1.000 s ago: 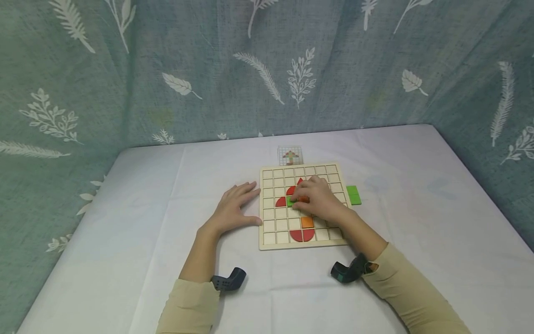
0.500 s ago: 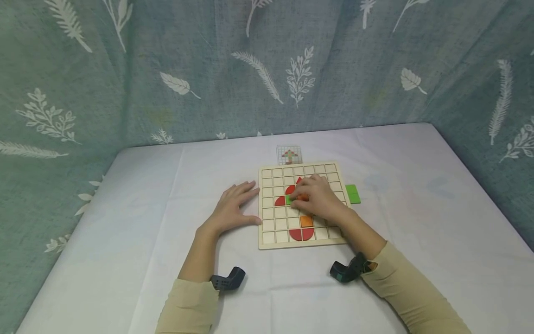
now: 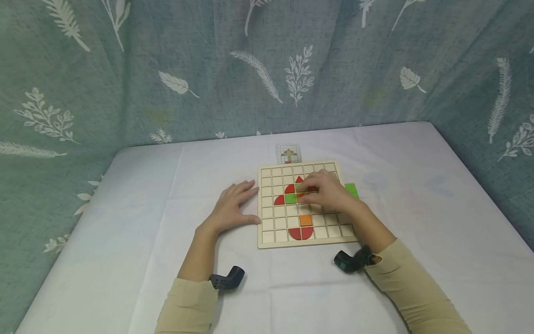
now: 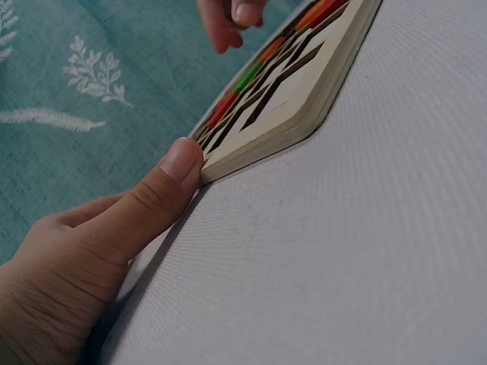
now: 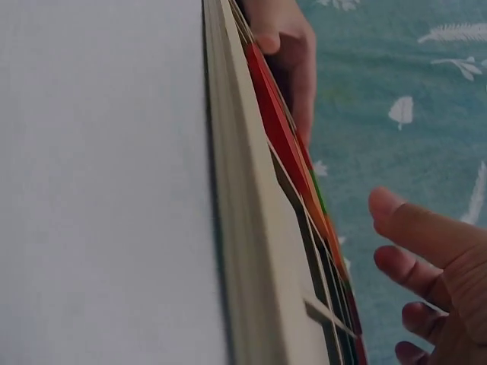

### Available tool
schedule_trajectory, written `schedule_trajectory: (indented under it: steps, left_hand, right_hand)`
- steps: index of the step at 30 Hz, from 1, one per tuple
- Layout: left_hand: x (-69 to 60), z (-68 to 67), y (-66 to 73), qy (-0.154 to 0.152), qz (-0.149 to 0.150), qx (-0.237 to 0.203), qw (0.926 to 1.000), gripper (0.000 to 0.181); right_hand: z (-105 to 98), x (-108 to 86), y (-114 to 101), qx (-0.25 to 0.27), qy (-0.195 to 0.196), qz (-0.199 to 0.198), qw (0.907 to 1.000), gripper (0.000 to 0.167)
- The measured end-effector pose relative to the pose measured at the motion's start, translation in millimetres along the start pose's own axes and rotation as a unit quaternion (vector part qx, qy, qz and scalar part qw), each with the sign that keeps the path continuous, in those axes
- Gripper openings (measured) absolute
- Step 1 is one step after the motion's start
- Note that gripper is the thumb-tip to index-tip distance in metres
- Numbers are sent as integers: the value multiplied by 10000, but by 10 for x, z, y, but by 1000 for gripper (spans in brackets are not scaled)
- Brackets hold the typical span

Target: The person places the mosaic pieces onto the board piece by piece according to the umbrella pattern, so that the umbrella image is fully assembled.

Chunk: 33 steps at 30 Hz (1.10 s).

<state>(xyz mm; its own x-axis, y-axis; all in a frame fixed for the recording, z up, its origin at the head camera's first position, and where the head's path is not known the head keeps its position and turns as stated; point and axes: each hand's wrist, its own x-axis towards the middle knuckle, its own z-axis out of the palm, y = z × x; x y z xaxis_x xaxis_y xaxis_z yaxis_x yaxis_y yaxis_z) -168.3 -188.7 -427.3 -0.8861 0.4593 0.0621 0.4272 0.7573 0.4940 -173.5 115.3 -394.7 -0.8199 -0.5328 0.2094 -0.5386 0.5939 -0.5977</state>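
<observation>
A wooden grid board (image 3: 269, 239) lies on the table with coloured tiles in some of its cells. Against its left side rests my left hand (image 3: 233, 206), fingers spread; in the left wrist view the thumb (image 4: 148, 205) touches the board's edge. Over the right middle of the board hovers my right hand (image 3: 327, 190). Its thumb and fingers stand apart in the right wrist view, with nothing visible between them. Near its fingertips are a green tile (image 3: 290, 198) and a red quarter-round tile (image 3: 289, 189). An orange square tile (image 3: 306, 220) and red rounded tiles (image 3: 295, 234) lie lower down.
A small pattern card (image 3: 288, 154) stands behind the board. Green tiles (image 3: 352, 189) lie beside the board's right edge, partly behind the right arm. Dark cameras (image 3: 228, 279) are strapped at both wrists. A patterned curtain (image 3: 233, 93) hangs beyond the white tablecloth (image 3: 158, 204).
My right hand has risen a little off the tiles and moved right, its fingers parting; the green tile below it shows more fully. The left hand stays at the board's edge.
</observation>
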Motion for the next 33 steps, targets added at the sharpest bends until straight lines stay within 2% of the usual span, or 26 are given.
schedule_trajectory:
  steps: [8, 15, 22, 28, 33]
  left_hand:
    - [2, 4, -13, -26, -4, -44, 10000, 93]
    - [-3, 5, -12, -16, -11, -13, 10000, 94]
    - [-3, 1, -8, -48, 7, -69, 10000, 95]
    - [-1, -2, -8, -22, -12, -52, 10000, 94]
    - [3, -15, -7, -48, -7, -36, 10000, 94]
  right_hand:
    - [-198, -37, 8, 551, -198, 446, 9973, 33]
    - [-338, -91, 107, 1159, -325, 1139, 9862, 29]
    - [-455, -166, 198, 1312, -213, 1479, 9800, 27]
    - [-508, -182, 236, 1436, -285, 1635, 9756, 29]
    - [-589, -237, 295, 1356, -217, 1828, 9735, 30]
